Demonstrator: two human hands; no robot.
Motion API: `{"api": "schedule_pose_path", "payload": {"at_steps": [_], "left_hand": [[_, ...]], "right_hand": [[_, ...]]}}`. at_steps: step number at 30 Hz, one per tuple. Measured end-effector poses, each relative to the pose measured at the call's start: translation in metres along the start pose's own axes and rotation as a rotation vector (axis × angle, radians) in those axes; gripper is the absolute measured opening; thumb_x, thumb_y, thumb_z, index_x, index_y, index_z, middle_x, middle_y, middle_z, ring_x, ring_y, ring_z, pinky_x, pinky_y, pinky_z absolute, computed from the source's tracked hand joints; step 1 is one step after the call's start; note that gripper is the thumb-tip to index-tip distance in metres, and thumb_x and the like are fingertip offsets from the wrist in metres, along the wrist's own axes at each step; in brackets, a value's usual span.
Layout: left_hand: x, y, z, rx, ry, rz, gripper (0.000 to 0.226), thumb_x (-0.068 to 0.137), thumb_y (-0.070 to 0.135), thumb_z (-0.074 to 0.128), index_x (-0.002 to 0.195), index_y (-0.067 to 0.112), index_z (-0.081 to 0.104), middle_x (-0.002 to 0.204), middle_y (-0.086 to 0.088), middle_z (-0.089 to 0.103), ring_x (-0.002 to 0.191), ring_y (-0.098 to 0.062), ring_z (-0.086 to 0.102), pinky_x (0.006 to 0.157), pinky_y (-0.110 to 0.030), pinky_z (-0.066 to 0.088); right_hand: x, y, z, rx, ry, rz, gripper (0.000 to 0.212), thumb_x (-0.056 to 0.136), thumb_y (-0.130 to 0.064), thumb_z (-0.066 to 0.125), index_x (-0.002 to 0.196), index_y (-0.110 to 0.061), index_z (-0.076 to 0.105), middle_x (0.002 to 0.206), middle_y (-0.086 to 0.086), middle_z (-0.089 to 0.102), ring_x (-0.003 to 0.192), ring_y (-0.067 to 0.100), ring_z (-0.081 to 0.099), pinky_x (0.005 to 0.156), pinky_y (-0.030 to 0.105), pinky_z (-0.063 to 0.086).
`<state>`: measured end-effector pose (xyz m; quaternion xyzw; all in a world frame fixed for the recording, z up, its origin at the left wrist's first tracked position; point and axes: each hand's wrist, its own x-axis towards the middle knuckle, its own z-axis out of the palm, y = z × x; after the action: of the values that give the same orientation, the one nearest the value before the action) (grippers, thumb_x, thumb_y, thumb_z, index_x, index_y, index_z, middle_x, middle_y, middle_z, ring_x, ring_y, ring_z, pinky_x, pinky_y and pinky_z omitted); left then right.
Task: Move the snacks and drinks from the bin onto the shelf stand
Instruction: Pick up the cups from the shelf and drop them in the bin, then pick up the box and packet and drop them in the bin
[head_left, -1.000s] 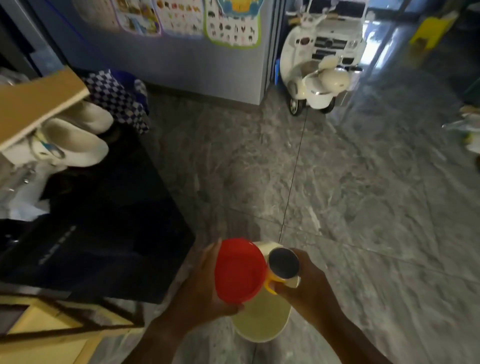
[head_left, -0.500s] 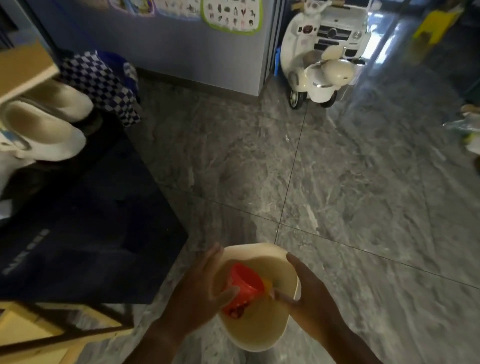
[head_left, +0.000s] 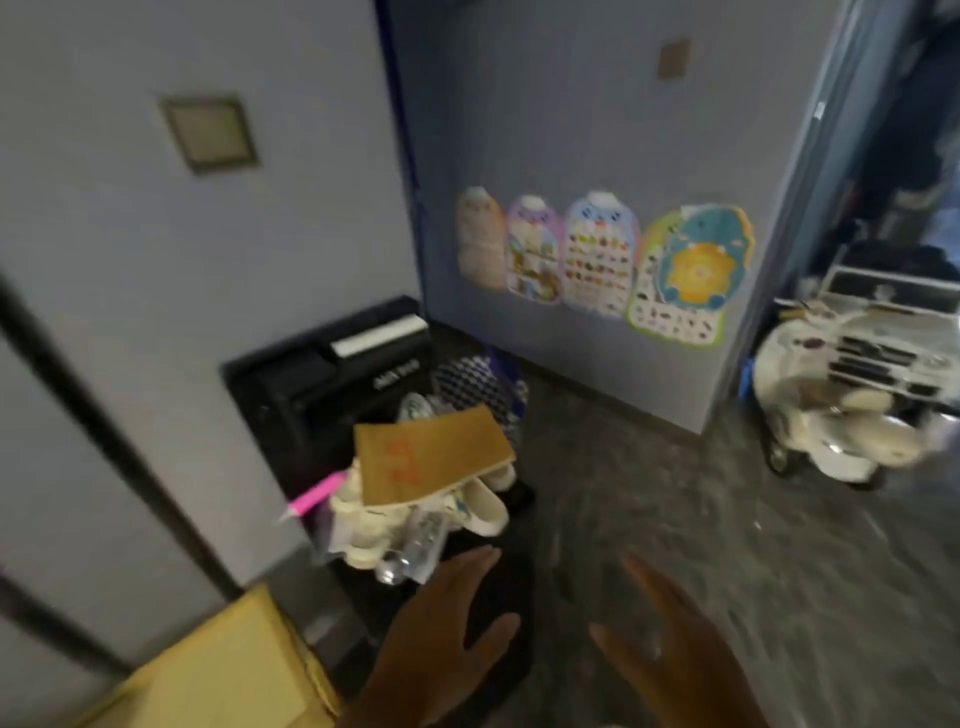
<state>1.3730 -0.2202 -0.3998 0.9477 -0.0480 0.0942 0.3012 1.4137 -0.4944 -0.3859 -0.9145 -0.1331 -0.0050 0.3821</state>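
My left hand (head_left: 447, 639) and my right hand (head_left: 670, 654) are raised at the bottom of the view, both empty with fingers spread. The cream bin and the red-lidded container are out of view. A yellow wooden surface (head_left: 218, 675), perhaps the shelf stand, shows at the bottom left, left of my left hand. The view is blurred by motion.
A black cabinet (head_left: 322, 384) against the wall carries white shoes (head_left: 483, 509), a cardboard sheet (head_left: 431, 457) and a clear plastic bottle (head_left: 421, 540). A white toy car (head_left: 857, 410) stands at the right. Posters (head_left: 602, 254) hang on the grey wall. Grey marble floor (head_left: 675, 519) lies ahead.
Both hands let go of the red-lidded container and the bin, which dropped out of view. The camera tilted up and left toward the wall; my hands now hover open.
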Motion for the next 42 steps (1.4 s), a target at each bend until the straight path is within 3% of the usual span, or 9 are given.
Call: {"api": "schedule_pose_path", "payload": {"at_steps": [4,8,11,14,18,23,30,36,42], "left_hand": [[-0.027,-0.010,-0.113,0.079,0.162,-0.092,0.061,0.086,0.076,0.044,0.141,0.056,0.028,0.148,0.031,0.037,0.133,0.012,0.034,0.109,-0.019,0.037],[-0.080,-0.035,-0.208,0.173,0.298,-0.193,0.070,0.087,0.079,0.035,0.149,0.047,0.030,0.154,0.025,0.033,0.136,0.002,0.038,0.113,-0.011,0.025],[-0.131,-0.057,-0.261,0.218,0.388,-0.290,0.072,0.089,0.075,0.037,0.153,0.046,0.024,0.155,0.031,0.022,0.141,0.007,0.025,0.114,-0.015,0.019],[-0.186,-0.085,-0.305,0.256,0.417,-0.370,0.074,0.089,0.075,0.036,0.155,0.044,0.021,0.162,0.024,0.020,0.148,0.002,0.019,0.121,-0.024,0.021],[-0.262,-0.119,-0.352,0.286,0.460,-0.518,0.076,0.091,0.076,0.036,0.157,0.042,0.018,0.163,0.024,0.018,0.149,-0.001,0.019,0.121,-0.025,0.021],[-0.325,-0.146,-0.392,0.260,0.482,-0.641,0.078,0.089,0.078,0.034,0.156,0.045,0.012,0.163,0.023,0.015,0.150,-0.006,0.020,0.121,-0.034,0.027],[-0.352,-0.179,-0.391,0.261,0.474,-0.701,0.091,0.080,0.090,0.018,0.157,0.042,0.012,0.164,0.022,0.015,0.151,-0.008,0.020,0.119,-0.031,0.025],[-0.353,-0.197,-0.367,0.203,0.414,-0.779,0.084,0.087,0.078,0.040,0.156,0.043,0.007,0.164,0.024,0.011,0.151,-0.009,0.020,0.117,-0.030,0.027],[-0.354,-0.235,-0.317,0.121,0.356,-0.863,0.091,0.088,0.073,0.050,0.158,0.036,0.005,0.165,0.020,0.003,0.150,-0.006,0.016,0.115,-0.027,0.028]], "right_hand": [[0.035,-0.109,0.002,-0.046,-0.005,-0.232,0.077,0.081,-0.061,0.074,0.146,-0.041,0.041,0.143,-0.029,0.037,0.131,-0.012,0.034,0.104,0.019,0.034],[0.050,-0.204,0.042,0.071,-0.153,-0.346,0.078,0.081,-0.063,0.071,0.148,-0.036,0.044,0.139,-0.026,0.046,0.130,-0.001,0.047,0.099,0.020,0.038],[0.040,-0.275,0.082,0.121,-0.198,-0.476,0.083,0.079,-0.072,0.059,0.151,-0.033,0.042,0.138,-0.027,0.042,0.130,-0.002,0.044,0.102,0.017,0.035],[0.023,-0.337,0.128,0.112,-0.295,-0.555,0.084,0.081,-0.074,0.054,0.154,-0.039,0.033,0.142,-0.029,0.039,0.128,-0.008,0.038,0.103,0.017,0.038],[-0.004,-0.403,0.187,0.124,-0.425,-0.598,0.080,0.086,-0.067,0.061,0.155,-0.039,0.033,0.159,-0.021,0.033,0.146,0.005,0.034,0.118,0.030,0.035],[-0.038,-0.466,0.242,0.131,-0.487,-0.671,0.077,0.088,-0.063,0.061,0.155,-0.039,0.032,0.162,-0.020,0.030,0.148,0.004,0.031,0.119,0.029,0.033],[-0.052,-0.486,0.283,0.058,-0.571,-0.708,0.077,0.090,-0.062,0.059,0.157,-0.040,0.026,0.164,-0.018,0.026,0.150,0.010,0.029,0.117,0.037,0.039],[-0.034,-0.470,0.307,0.020,-0.662,-0.691,0.080,0.089,-0.064,0.059,0.157,-0.040,0.025,0.165,-0.016,0.026,0.151,0.011,0.029,0.118,0.039,0.039],[-0.013,-0.436,0.363,-0.016,-0.747,-0.686,0.083,0.088,-0.061,0.064,0.158,-0.037,0.026,0.164,-0.015,0.028,0.149,0.010,0.031,0.114,0.031,0.039]]}}
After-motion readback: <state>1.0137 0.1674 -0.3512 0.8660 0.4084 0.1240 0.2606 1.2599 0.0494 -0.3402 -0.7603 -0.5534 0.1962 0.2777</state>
